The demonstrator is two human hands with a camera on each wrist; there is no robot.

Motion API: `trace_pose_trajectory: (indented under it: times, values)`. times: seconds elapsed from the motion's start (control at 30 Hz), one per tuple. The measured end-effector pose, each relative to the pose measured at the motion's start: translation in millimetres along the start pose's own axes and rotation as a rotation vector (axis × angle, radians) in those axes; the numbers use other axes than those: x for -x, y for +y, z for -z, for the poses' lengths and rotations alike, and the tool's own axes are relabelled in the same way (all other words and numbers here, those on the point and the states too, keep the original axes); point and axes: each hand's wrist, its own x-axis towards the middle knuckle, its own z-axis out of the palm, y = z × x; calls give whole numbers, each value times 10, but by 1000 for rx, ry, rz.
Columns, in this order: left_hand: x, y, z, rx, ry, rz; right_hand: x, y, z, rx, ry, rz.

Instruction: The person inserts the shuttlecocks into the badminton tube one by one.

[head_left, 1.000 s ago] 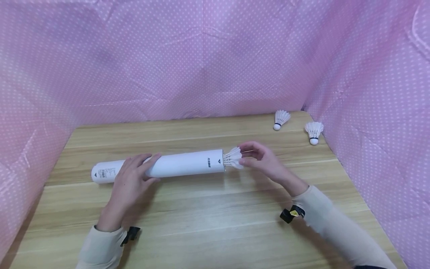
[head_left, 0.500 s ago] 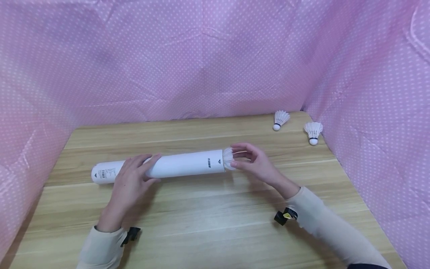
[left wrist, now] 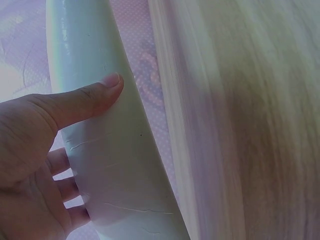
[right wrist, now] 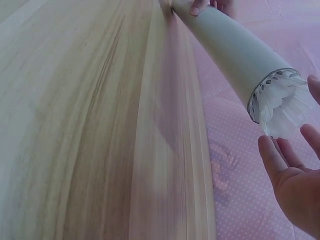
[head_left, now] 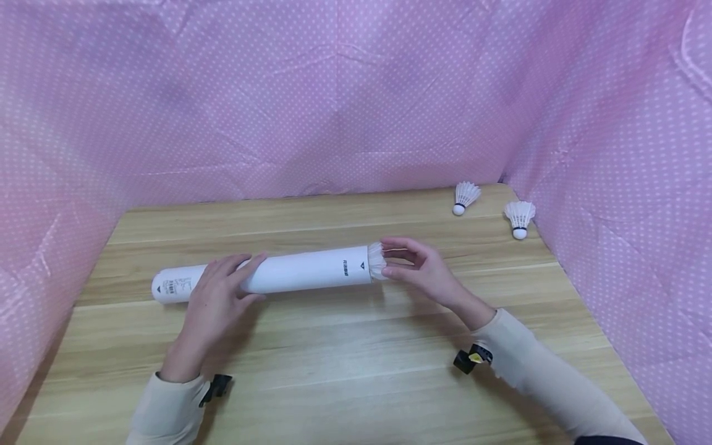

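A long white shuttlecock tube (head_left: 306, 272) lies crosswise, with small black print near both ends. My left hand (head_left: 214, 303) grips it left of its middle; in the left wrist view the thumb (left wrist: 102, 95) crosses its side and the other fingers go behind. Out of the tube's right end sticks the feather skirt of a shuttlecock (head_left: 376, 262), its cork hidden inside. My right hand (head_left: 425, 275) holds that skirt by its outer edge, thumb and fingers bent around it. The right wrist view looks into the spread white feathers (right wrist: 285, 107) at the tube's mouth.
Two more shuttlecocks lie at the back right of the wooden table (head_left: 334, 364): one (head_left: 466, 198) near the back edge, another (head_left: 520, 219) near the right edge. Pink dotted cloth (head_left: 334, 99) hangs behind the table and along both sides.
My right hand has moved left, pushing the shuttlecock deeper into the tube, so less of its skirt sticks out. My left hand and the tube have stayed in place.
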Motion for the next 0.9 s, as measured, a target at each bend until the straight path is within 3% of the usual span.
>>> trace_pose_trajectory:
  times: [0.9]
  values:
    - [-10,21,47,-20,16,-8,3,-22,20,-16,-9,-55]
